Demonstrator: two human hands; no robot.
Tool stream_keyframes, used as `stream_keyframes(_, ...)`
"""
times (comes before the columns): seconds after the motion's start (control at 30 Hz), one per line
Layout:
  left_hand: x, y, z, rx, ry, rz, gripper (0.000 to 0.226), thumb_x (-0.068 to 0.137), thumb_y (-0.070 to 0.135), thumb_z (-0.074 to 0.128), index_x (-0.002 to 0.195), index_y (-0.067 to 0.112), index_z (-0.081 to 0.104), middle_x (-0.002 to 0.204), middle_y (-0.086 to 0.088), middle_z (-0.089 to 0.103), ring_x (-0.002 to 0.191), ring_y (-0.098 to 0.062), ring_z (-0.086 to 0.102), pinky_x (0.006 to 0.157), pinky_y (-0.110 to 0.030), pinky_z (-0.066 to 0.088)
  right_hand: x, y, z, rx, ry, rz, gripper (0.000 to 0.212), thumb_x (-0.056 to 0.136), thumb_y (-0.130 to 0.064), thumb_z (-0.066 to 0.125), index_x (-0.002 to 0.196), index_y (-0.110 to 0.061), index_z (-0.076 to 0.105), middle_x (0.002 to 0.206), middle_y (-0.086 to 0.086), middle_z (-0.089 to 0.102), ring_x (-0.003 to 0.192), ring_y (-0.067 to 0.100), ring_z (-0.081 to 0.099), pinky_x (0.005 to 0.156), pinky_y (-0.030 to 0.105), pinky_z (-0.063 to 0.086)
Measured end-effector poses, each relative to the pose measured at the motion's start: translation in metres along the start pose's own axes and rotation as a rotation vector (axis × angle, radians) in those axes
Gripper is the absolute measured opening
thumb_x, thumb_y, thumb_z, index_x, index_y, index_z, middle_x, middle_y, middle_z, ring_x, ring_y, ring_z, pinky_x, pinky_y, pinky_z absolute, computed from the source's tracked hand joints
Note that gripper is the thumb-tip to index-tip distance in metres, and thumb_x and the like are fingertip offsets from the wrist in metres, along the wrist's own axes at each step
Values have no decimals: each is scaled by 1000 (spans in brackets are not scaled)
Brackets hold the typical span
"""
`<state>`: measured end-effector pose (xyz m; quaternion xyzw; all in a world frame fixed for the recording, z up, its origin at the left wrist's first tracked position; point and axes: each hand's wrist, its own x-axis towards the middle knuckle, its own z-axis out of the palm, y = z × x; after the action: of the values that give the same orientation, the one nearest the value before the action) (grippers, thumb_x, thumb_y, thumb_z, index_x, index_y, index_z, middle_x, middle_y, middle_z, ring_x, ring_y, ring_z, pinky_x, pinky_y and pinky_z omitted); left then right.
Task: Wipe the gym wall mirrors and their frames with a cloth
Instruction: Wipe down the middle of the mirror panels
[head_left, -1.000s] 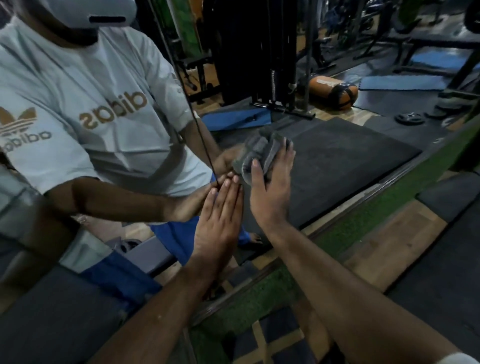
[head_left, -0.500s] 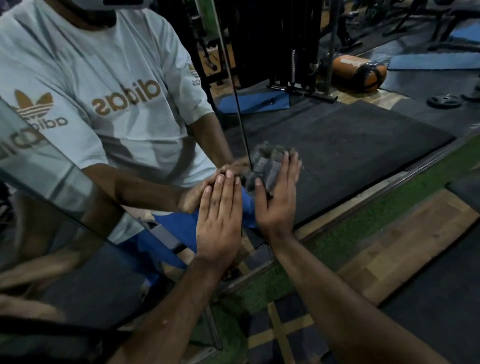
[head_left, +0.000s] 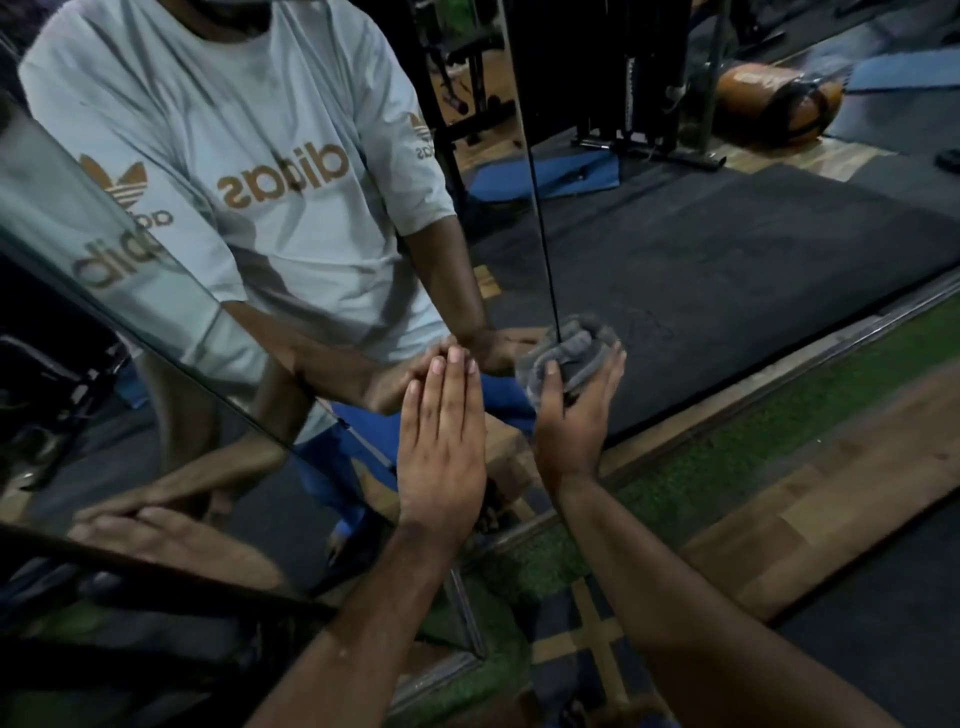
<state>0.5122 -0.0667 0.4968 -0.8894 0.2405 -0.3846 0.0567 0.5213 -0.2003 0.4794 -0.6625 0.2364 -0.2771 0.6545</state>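
Cloth bunched in the right hand against the mirror; left hand flat, grip open.

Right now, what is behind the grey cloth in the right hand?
The grey cloth presses the mirror at the dark vertical seam. The glass under it is covered.
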Motion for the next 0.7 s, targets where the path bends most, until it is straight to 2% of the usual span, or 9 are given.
stream_keyframes(0.07,-6,-3,0,13,-3,1,61,101,5,44,158,-4,21,167,-19,12,154,-33,15,127,-49,8,-4,-16,10,59,48,127,77,107,-37,53,167,-15,10,175,4,1,161,16,0,130,35,13)
stream_keyframes(0.17,-11,-7,0,-18,8,-27,57,101,5,42,155,-5,29,165,-21,15,154,-34,19,127,-49,13,-13,-42,24,3,4,-127,80,105,-39,57,166,-15,11,175,5,-2,158,11,-9,125,16,3)
stream_keyframes(0.2,-14,-8,-1,-27,4,-45,58,99,6,44,154,-5,30,166,-20,15,154,-34,18,127,-49,13,-15,-41,25,-48,-18,-263,80,105,-40,57,166,-14,11,174,6,-2,158,13,-11,127,20,4)
stream_keyframes(0.27,-20,-6,-2,-23,-12,-93,62,98,6,45,156,-4,26,168,-19,9,154,-34,15,127,-50,12,-14,-20,22,-174,-71,-462,81,105,-41,57,165,-12,12,174,10,0,161,23,-9,131,42,11)
stream_keyframes(0.3,-23,-4,-1,-30,-21,-114,64,98,6,45,157,-3,23,169,-18,5,155,-34,14,127,-51,13,-11,-4,17,-231,-92,-516,80,105,-40,57,165,-11,13,173,11,0,161,27,-7,130,52,14)
stream_keyframes(0.37,-31,-1,1,-52,-38,-147,70,96,5,50,158,-2,20,169,-16,-5,156,-34,11,126,-53,13,-8,17,9,-269,-114,-515,81,104,-40,57,165,-12,12,173,14,1,161,30,-5,126,61,18)
stream_keyframes(0.47,-38,-5,6,-56,-60,-154,77,91,5,66,156,-3,26,168,-18,4,155,-36,12,126,-53,12,-12,1,18,-270,-83,-561,74,105,-38,57,163,-8,22,171,22,7,160,35,-2,126,63,18)
stream_keyframes(0.57,-38,-7,6,-68,-36,-137,77,86,7,73,152,-4,35,164,-22,19,152,-39,22,125,-53,17,-10,-25,35,-376,-74,-872,62,106,-35,56,158,-9,36,167,24,20,158,38,10,126,60,18)
stream_keyframes(0.7,-40,-8,2,-72,-55,-143,84,86,4,69,156,-4,23,165,-22,17,154,-36,19,125,-53,19,10,6,18,-547,-122,-1115,59,106,-35,53,159,-16,33,165,18,27,160,28,3,126,60,17)
